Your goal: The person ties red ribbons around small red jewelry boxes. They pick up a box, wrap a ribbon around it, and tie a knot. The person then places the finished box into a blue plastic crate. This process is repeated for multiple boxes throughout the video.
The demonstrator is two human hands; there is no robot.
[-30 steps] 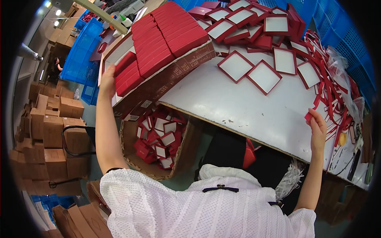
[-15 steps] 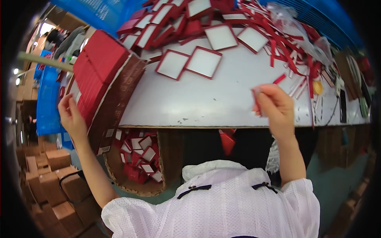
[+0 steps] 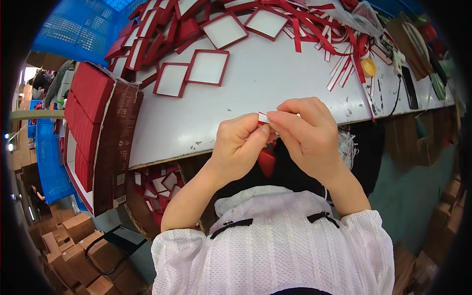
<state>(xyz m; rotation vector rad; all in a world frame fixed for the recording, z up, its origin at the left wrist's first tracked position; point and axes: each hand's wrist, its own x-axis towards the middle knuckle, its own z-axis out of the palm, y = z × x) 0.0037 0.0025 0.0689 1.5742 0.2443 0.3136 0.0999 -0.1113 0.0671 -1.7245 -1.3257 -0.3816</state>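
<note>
In front of my chest, over the table's near edge, my two hands meet around a short red-and-white strip (image 3: 263, 118). My left hand (image 3: 238, 147) is closed, its thumb and fingertips pinching the strip from below. My right hand (image 3: 312, 137) is also closed, with thumb and forefinger on the strip's right end. The fingers hide most of the strip. Farther off on the white table (image 3: 275, 83) lie two shallow red-rimmed box lids (image 3: 209, 67) with white insides, touching each other. Behind them is a heap of similar red pieces (image 3: 164, 32).
At the left stands a carton (image 3: 115, 142) packed with red boxes (image 3: 86, 108). Red and white ribbon strips (image 3: 339, 49), a yellow roll (image 3: 368, 68) and a dark phone (image 3: 409, 87) lie on the right. Below the table edge is a bin of red-and-white pieces (image 3: 160, 184). Blue crates (image 3: 73, 32) stand behind.
Both hands, apart before, have come together at the middle around the strip. My left hand has moved right from the carton, my right hand left. The view has shifted slightly.
</note>
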